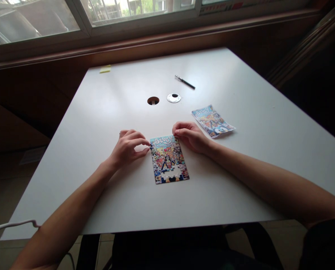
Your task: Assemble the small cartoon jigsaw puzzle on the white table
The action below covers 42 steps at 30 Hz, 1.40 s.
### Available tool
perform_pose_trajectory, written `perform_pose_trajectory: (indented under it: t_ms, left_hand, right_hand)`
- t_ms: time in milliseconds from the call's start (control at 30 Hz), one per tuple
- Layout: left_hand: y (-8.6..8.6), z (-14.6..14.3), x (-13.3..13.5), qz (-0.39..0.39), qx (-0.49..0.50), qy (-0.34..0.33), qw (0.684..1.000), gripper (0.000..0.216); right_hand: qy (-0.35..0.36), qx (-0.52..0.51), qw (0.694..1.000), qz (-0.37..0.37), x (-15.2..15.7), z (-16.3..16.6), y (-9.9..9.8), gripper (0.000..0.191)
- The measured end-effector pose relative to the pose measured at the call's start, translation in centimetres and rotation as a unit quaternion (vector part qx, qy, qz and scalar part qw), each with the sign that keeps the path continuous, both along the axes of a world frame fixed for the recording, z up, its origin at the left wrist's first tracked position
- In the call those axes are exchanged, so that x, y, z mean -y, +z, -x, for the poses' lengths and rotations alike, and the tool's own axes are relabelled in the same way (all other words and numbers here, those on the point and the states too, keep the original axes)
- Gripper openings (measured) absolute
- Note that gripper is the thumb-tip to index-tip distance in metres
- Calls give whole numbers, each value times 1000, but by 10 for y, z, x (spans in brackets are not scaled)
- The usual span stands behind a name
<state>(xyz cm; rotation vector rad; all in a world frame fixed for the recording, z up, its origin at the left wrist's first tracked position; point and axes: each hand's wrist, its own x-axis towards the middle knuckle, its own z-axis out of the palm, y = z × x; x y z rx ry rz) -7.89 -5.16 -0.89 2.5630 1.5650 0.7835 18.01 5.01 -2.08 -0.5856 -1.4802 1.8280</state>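
A small colourful jigsaw puzzle (169, 159) lies flat on the white table (235, 180), with a white gap near its lower edge. My left hand (128, 147) rests at the puzzle's upper left corner, thumb and fingers pinched on a dark puzzle piece (151, 147) at the edge. My right hand (190, 135) sits at the upper right corner, fingers curled down against the puzzle's top edge. Whether the right hand holds anything is hidden.
A printed colour picture sheet (213, 121) lies to the right of the puzzle. Farther back are a black pen (184, 82), a round cable hole (153, 100), its silver cap (174, 98) and a yellow sticky note (105, 69). A window runs behind.
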Motion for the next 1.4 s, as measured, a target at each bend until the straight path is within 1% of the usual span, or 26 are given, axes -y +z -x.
perform_pose_trajectory:
  t_ms: [233,400,500,633,767,1033,1200,1400]
  left_hand:
    - [6,-21,7,29,14,-20,999,12]
    - [12,-42,13,53,19,-59,997,13]
    - [10,-53,17,47,23,-81,995,12]
    - [4,-63,19,46,12,-118,992,10]
    - [-1,-67,19,50,0,-121,991,12]
    - [-5,-70,17,31,4,-129,991,14]
    - [-6,-71,17,21,2,-134,991,13]
    - [-5,-72,16,29,-6,-132,991,15]
  right_hand:
    - [2,-7,1000,-6,-1,1,-2,6]
    - [-3,3,1000,-13,-1,1,-1,7]
    - [-2,-1,1000,-12,-1,2,-1,7]
    - [-5,-6,1000,-15,-1,2,-1,6]
    - [-11,-1,1000,-17,-1,3,-1,7]
    - [-10,-2,1000,-18,-1,3,0,8]
    - [-7,-16,1000,-13,-1,3,-1,7]
    - [-7,-15,1000,-15,-1,4,-1,7]
